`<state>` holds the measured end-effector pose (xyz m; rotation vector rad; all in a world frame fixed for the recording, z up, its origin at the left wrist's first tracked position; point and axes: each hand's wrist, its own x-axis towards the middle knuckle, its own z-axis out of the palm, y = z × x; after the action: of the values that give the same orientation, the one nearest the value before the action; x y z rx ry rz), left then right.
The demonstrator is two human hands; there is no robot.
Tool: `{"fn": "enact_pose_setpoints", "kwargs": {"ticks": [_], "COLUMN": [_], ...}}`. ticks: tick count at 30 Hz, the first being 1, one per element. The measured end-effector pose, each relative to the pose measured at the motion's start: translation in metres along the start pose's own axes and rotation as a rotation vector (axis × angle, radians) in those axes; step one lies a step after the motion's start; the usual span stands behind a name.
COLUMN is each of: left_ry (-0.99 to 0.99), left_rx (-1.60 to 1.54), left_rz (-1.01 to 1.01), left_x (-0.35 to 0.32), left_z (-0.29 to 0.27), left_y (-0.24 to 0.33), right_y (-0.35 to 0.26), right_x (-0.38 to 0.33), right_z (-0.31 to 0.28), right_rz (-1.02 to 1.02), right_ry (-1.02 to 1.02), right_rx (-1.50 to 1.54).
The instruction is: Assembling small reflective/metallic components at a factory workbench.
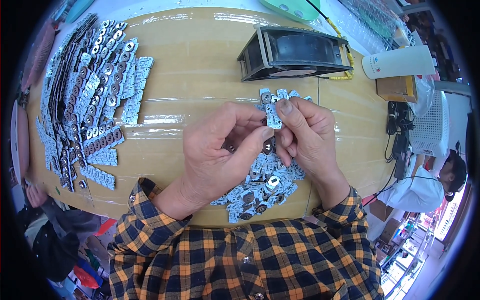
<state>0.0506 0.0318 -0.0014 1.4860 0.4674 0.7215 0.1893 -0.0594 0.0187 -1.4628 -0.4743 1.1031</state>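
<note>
Both hands raised just above the middle of the table (200, 75), close together, thumbs almost touching. Left hand (220, 150) curled, grip closed with thumb and forefinger pinching the left edge of a small pale blue piece (273, 116). Right hand (307, 137) likewise closed on the same piece, thumb pressed on its upper right corner, other fingers folded beneath. Piece held flat, facing up, between the two thumbs, above a loose heap of similar blue pieces with round metal centres (257, 187) lying on the near side of the table, just under the hands. A few more such pieces (277, 95) spread just beyond the fingertips. At far left, long rows of joined blue strips (95, 90) stacked and fanned across the table, well apart from the hands. At the far side, a black square fan (295, 52) lying tilted, with yellow-wrapped wire at its right corner. Further right, a white paper cup (400, 62) on its side and a white slotted basket (432, 127). Checked orange and navy sleeves (150, 220) entering from the near edge.
</note>
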Motion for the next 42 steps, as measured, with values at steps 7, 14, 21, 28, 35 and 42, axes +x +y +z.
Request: {"fn": "enact_pose_setpoints", "kwargs": {"ticks": [7,14,21,28,35,42], "left_ry": [-0.001,0.011,-0.062,-0.061,0.017,-0.004], "left_rx": [0.067,0.043,0.103,0.018,-0.198,-0.229], "left_rz": [-0.044,-0.041,0.039,-0.017,-0.192,-0.242], "left_x": [0.001,0.002,0.006,0.007,0.005,0.005], "left_z": [0.0,-0.002,-0.008,-0.008,-0.005,-0.009], "left_y": [0.002,-0.001,-0.004,0.003,0.003,0.003], "right_y": [-0.001,0.0,-0.001,-0.003,-0.003,-0.005], "right_x": [0.002,0.007,0.006,0.003,0.002,0.005], "right_z": [0.0,0.001,-0.002,-0.009,-0.007,-0.012], "right_rz": [0.007,0.002,-0.008,-0.054,-0.18,-0.193], "right_ry": [-0.02,-0.006,-0.083,-0.165,-0.144,-0.218], "right_rx": [-0.008,-0.053,-0.067,-0.109,-0.24,-0.359]}}
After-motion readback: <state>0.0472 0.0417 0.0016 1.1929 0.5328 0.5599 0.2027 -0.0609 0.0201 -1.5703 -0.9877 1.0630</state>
